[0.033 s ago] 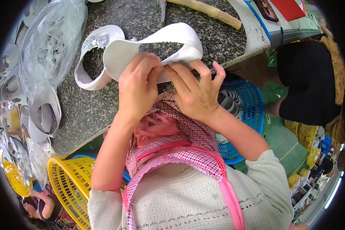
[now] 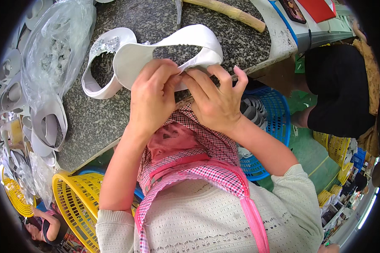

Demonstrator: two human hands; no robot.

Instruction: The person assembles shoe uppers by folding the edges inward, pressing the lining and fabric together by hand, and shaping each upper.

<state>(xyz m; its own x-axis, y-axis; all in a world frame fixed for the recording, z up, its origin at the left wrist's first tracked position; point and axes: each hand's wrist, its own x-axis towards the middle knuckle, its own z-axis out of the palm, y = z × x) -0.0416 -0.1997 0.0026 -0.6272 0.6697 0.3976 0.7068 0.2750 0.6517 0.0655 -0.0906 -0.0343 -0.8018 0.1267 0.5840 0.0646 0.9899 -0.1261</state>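
A white shoe upper (image 2: 209, 40), a rounded toe part with a long looped band, is held up at the near edge of the stone-topped bench. My left hand (image 2: 152, 95) pinches its near edge with thumb and forefinger. Right beside it, my right hand (image 2: 215, 99) grips the same edge, its outer fingers lifted and spread. The fingertips meet there and hide the spot they work on. A second white upper (image 2: 95, 90), with glittery silver trim on its toe, lies just left and partly underneath.
On the speckled bench (image 2: 86, 124), a clear plastic bag (image 2: 57, 55) holds silvery bits, and more uppers (image 2: 50, 122) are piled left. A hammer (image 2: 228, 13) lies at the far side. Below stand a yellow basket (image 2: 76, 211) and a blue basket (image 2: 278, 122). A person in black (image 2: 340, 90) is at right.
Almost nothing differs. The shoe upper and my hands have shifted very slightly, with both hands keeping the same pinch.
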